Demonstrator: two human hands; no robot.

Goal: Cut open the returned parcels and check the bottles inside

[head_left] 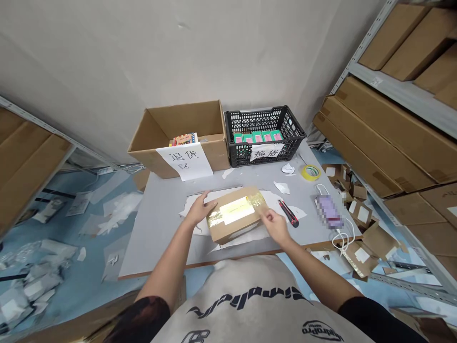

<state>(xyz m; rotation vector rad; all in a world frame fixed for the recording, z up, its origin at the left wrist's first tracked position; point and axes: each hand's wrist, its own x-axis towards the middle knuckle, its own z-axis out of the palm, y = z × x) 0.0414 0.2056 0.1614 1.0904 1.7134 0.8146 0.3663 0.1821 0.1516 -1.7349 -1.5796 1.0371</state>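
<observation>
A closed brown cardboard box (pixel 232 231) lies slightly tilted to the view on the table, with shiny clear tape over its top and a white label (pixel 236 210) under the tape. My left hand (pixel 201 209) is at the box's left end, thumb and fingers stretched apart, the thumb near its top corner. At the right end, my right hand (pixel 275 224) has its fingers curled in against the taped edge; the fingertips are partly hidden. Just right of that hand lies a red and black utility knife (pixel 288 213).
Behind stand an open carton (pixel 150 159) with a paper sign and a black crate (pixel 246 159) holding several green-and-pink boxes. Yellow tape roll (pixel 310 172), paper scraps (pixel 282 187) and a cabled phone (pixel 329 211) lie right on the table (pixel 157 228). Loaded shelves (pixel 403 88) flank it; packaging litters the floor.
</observation>
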